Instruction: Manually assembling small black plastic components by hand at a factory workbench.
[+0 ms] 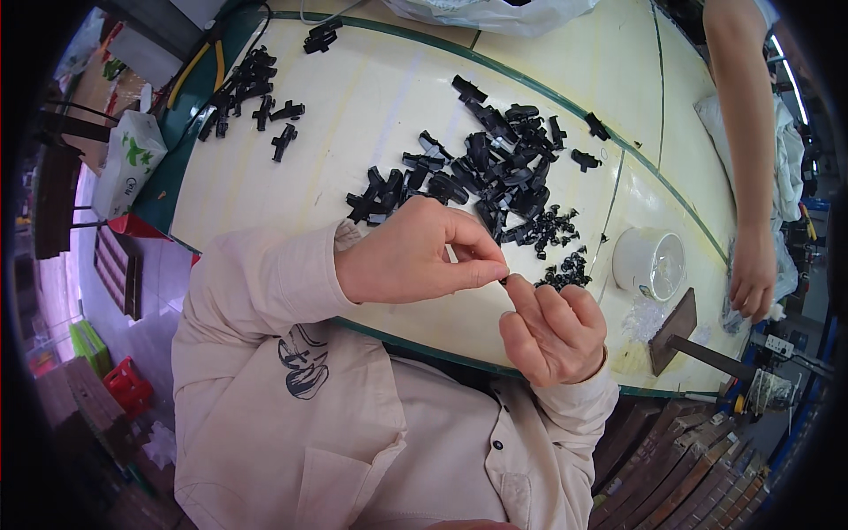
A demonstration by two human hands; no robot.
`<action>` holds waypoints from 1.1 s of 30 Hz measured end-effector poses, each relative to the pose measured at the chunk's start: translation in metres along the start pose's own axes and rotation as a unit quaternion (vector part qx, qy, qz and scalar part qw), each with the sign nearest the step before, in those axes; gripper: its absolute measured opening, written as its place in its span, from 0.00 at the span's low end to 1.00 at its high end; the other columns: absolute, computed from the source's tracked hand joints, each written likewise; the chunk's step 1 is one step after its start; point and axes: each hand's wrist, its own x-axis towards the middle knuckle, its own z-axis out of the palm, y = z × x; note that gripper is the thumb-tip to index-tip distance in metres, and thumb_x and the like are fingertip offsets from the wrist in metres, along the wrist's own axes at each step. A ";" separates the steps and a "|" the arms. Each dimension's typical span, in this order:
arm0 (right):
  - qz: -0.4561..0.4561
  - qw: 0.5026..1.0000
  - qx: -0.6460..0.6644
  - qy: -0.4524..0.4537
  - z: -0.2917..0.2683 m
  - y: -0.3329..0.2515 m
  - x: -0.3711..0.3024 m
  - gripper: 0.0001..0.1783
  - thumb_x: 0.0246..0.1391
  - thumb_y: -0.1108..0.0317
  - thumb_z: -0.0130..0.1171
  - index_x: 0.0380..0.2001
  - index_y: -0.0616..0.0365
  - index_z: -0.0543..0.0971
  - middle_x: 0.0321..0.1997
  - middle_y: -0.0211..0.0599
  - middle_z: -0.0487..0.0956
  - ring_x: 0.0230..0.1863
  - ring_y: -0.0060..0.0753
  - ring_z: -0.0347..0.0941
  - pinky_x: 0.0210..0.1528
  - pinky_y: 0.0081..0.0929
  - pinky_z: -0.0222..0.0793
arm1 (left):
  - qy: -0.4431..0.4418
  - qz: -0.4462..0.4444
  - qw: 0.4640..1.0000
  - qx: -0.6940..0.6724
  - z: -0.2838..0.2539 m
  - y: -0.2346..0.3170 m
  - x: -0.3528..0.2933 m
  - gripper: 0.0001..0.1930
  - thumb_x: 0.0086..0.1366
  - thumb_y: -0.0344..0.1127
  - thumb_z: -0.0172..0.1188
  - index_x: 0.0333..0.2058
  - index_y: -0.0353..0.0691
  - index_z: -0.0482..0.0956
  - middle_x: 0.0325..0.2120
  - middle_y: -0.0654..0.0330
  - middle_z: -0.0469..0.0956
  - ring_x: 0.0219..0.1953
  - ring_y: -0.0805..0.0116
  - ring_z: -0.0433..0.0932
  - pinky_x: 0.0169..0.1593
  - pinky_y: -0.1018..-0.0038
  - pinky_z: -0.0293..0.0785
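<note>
My left hand (422, 252) is closed, with thumb and forefinger pinched on a tiny black plastic part (503, 281) that mostly hides behind the fingertips. Close against it, my right hand (558, 334) is curled shut, its fingertips meeting the same part. Just beyond my hands lies a heap of black plastic fittings (503, 155), short tubes with side tabs. Beside that heap, small black plugs (549, 228) are piled, and a second little pile of them (570, 269) sits near my right fingers.
More black fittings (252, 79) lie at the far left near yellow-handled pliers (208, 66). A roll of clear tape (649, 263) and a metal plate on a bar (676, 331) stand at right. Another person's arm (746, 150) reaches in over plastic bags. Green trim edges the table (353, 115).
</note>
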 end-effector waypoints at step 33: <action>0.279 0.913 0.269 0.129 0.023 -0.006 0.007 0.15 0.40 0.85 0.60 0.37 0.66 0.76 0.37 0.45 0.77 0.36 0.42 0.76 0.36 0.27 0.73 | 0.111 -0.090 0.947 -0.289 0.018 -0.018 -0.009 0.09 0.64 0.31 0.53 0.39 0.32 0.76 0.28 0.61 0.76 0.29 0.77 0.75 0.35 0.80 0.75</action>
